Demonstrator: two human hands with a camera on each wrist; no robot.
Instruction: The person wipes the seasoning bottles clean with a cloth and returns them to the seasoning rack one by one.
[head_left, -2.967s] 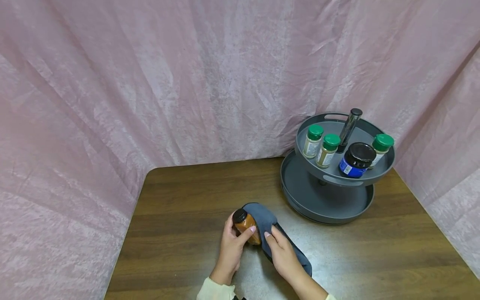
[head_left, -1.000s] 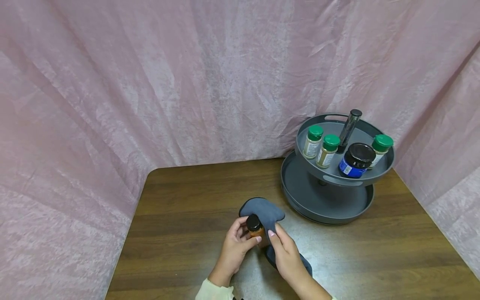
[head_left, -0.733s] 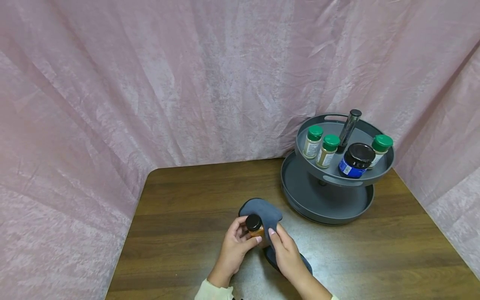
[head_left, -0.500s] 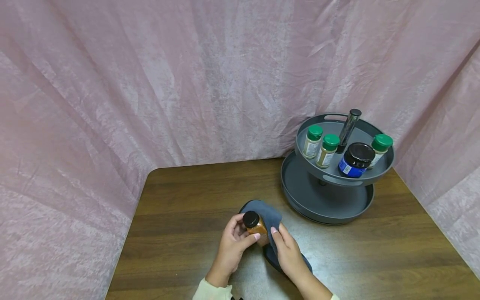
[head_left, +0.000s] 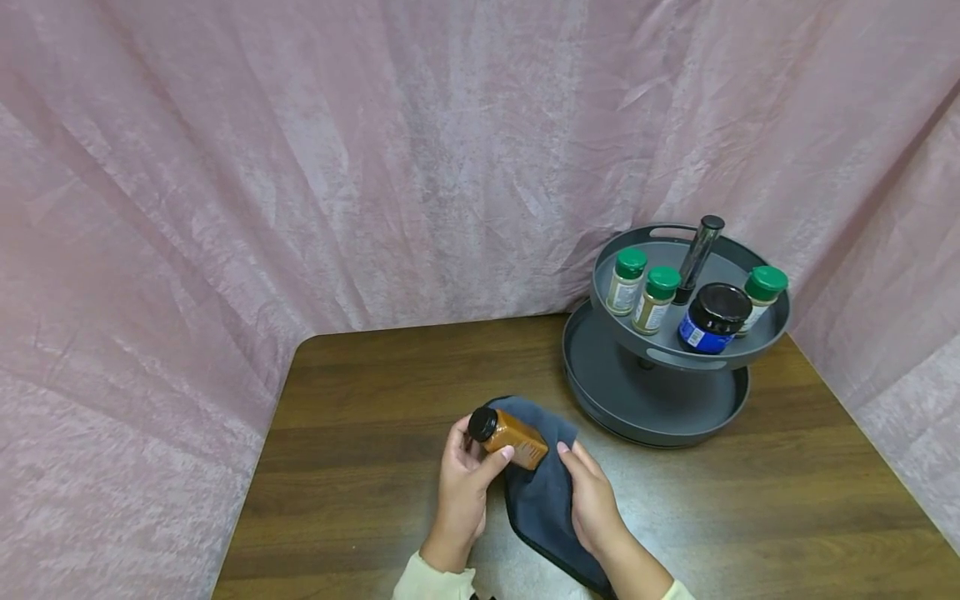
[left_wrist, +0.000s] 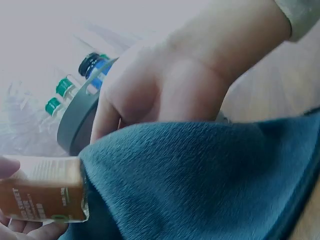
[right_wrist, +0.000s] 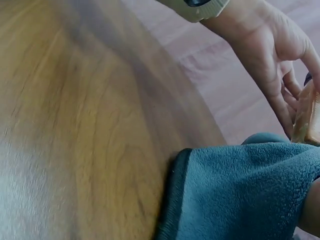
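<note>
My left hand point(head_left: 463, 492) grips a small spice bottle point(head_left: 517, 437) with a black cap and orange-brown contents, tilted so that its base points right. Printed lettering shows on the bottle point(left_wrist: 42, 192) in the left wrist view. Between thumb and fingers, my right hand point(head_left: 592, 504) pinches a blue-grey cloth point(head_left: 542, 508) with a dark edge. The cloth lies behind and beside the bottle's base and hangs down toward the table's front. In the right wrist view the cloth point(right_wrist: 240, 190) covers much of the lower right, and the left hand point(right_wrist: 272, 60) appears beyond it.
A grey two-tier turntable point(head_left: 652, 417) stands at the back right of the wooden table point(head_left: 360, 467). Its upper tray bears several green-capped spice jars point(head_left: 624, 283) and a black-lidded jar point(head_left: 712, 321) with a blue label. A pink curtain point(head_left: 450, 167) hangs behind the table.
The bottle has turned from nearly upright to lying tilted, its cap moving left and its side coming out of the cloth. The right hand has shifted slightly right, and the cloth has spread out downward.
</note>
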